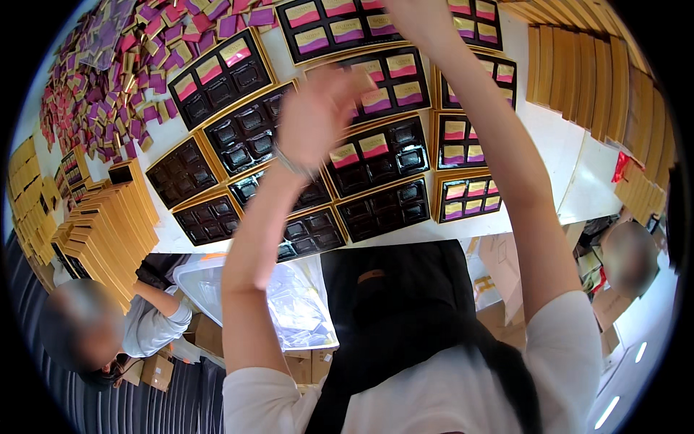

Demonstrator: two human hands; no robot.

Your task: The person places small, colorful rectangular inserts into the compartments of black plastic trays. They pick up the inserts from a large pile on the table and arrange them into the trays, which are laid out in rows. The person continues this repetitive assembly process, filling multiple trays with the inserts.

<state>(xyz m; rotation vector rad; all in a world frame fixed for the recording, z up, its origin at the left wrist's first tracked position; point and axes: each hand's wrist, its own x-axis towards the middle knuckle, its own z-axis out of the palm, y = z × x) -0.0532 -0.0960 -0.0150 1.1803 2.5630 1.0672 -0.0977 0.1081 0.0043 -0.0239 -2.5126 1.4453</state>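
My left hand point(312, 123), wearing a bracelet or watch at the wrist, is over a gold-edged box point(406, 90) whose black tray holds pink and purple wrapped pieces. Motion smears its fingers, so any hold on a piece is unclear. At the top edge, my right hand point(418, 20) reaches over another partly filled box point(316, 16), its fingertips cut off or hidden. Nearer me, one tray point(390, 148) has pink pieces in its back row only. Other black trays point(383, 210) around the left forearm have bare compartments. A small box point(470, 199) on the right holds two rows of pieces.
A large heap of pink, purple and gold wrapped pieces point(137, 79) covers the far left. Stacked gold boxes point(108, 224) stand at left, and long rows of them point(578, 79) at right. A clear plastic bin point(300, 304) sits below the table edge. Two people point(155, 325) are nearby.
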